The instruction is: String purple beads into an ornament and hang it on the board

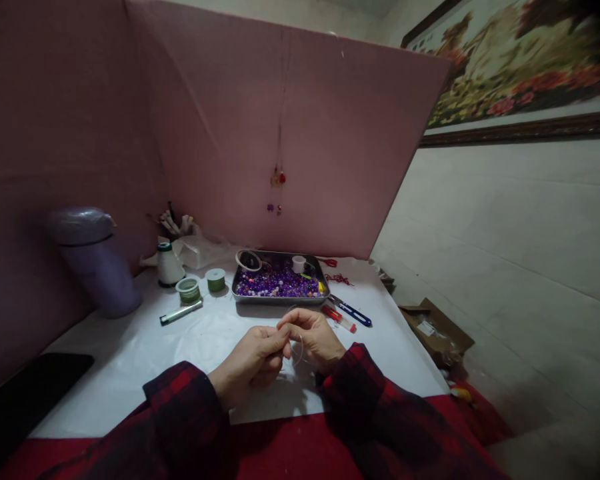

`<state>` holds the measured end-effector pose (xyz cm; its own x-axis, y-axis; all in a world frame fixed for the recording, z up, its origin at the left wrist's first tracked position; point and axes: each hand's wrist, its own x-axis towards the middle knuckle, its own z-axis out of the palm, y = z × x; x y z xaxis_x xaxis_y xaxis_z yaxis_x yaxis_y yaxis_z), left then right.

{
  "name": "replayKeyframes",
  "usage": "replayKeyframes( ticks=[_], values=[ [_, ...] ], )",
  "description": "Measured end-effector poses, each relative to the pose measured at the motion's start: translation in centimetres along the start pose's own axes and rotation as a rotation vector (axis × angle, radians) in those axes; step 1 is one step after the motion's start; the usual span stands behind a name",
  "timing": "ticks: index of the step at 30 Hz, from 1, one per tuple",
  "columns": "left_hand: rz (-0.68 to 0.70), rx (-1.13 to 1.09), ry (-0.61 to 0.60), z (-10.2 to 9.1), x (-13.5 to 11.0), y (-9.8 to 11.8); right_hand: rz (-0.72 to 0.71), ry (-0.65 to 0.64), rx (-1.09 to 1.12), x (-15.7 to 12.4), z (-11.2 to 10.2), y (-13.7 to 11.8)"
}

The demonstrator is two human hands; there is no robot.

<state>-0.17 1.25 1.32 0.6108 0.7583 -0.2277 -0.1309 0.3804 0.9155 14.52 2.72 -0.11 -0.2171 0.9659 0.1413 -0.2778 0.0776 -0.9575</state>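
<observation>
The left hand (257, 353) and the right hand (314, 337) meet over the near middle of the table, fingertips touching, thumbs and forefingers pinching a fine, pale thread (302, 345); the thread curves in a thin, glossy loop beneath the right fingers; whether a bead sits between the fingertips, I cannot tell; both wrists leave cuffs of soft red-and-black plaid.

Just beyond the hands lies a shallow metal tray (283, 301), rectangular with rounded corners, spread with small, shiny beads (280, 277), mostly purple; a white ring (249, 261) and a small white cup (299, 264) stand out at its far side; right of it lie blue-handled thread snips (354, 313), a slim red-and-clear case (339, 319) and a tangle of red cord (339, 279); to the left are a slender, shiny tube (181, 313), two squat spools of green thread (188, 291) and a cone of white thread (171, 269), with a tall purple bottle (100, 267) farther left.

A smooth white sheet (115, 373) covers the tabletop, red cloth (270, 443) showing at the near edge; dull pink panels (220, 113) rise behind, small ornaments (279, 177) hanging against them; at right are a pale wall (520, 233), a framed picture (525, 73) and an open cardboard box (443, 327) lower down.
</observation>
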Motion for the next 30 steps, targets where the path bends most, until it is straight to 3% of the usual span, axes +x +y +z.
replayKeyframes(
  ticks=[6, 10, 13, 17, 23, 30],
  values=[
    [-0.02, -0.015, -0.03, -0.2, 0.1, -0.1, 0.013, -0.108, 0.002, 0.0, -0.3, 0.1],
    [-0.036, 0.042, 0.0, -0.3, 0.1, 0.0, 0.047, -0.078, 0.0, 0.0, -0.1, 0.1],
    [-0.041, 0.194, 0.043, -0.3, 0.4, -0.2, 0.017, -0.004, 0.021, 0.1, 0.2, -0.1],
    [-0.045, 0.544, 0.099, -0.2, 0.7, -0.6, 0.03, 0.056, 0.211, 0.4, -0.2, -1.2],
    [0.002, 0.994, 0.102, 0.2, -0.2, -0.2, 0.036, 0.198, 0.43, 1.3, -3.6, -2.8],
    [0.089, 1.2, 0.106, -0.4, -1.2, 0.1, -0.095, 0.397, 0.34, 1.9, -7.7, -4.2]
  ],
)
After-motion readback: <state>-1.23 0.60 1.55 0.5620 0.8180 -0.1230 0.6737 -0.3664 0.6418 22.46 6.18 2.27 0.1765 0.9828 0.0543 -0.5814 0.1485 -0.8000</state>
